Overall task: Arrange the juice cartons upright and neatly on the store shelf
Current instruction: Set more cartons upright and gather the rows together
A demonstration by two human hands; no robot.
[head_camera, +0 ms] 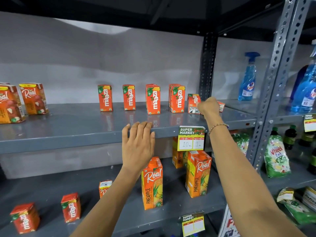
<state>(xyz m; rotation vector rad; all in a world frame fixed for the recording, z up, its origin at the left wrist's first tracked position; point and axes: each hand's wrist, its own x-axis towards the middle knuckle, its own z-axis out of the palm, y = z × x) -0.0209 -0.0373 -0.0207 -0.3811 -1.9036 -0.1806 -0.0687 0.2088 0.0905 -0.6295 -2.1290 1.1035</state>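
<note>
Right hand (209,106) is closed around a small orange carton (194,103) at the shelf's (68,134) far end — it sits tilted, barcode side showing. Left hand (138,144) lies flat, fingers together, on the shelf edge — upright cartons (153,99) line up just beyond it.

Bare forearms without sleeves, a thin beaded bracelet (218,127) round the right wrist.

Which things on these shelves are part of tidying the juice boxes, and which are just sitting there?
Part of the job:
- upright Maaza cartons
- tipped Maaza carton at the right hand
- Real cartons
- pineapple cartons
- left hand on the shelf edge

Just sitting there:
- blue spray bottle
- green Wheel packet
- price tag
</note>
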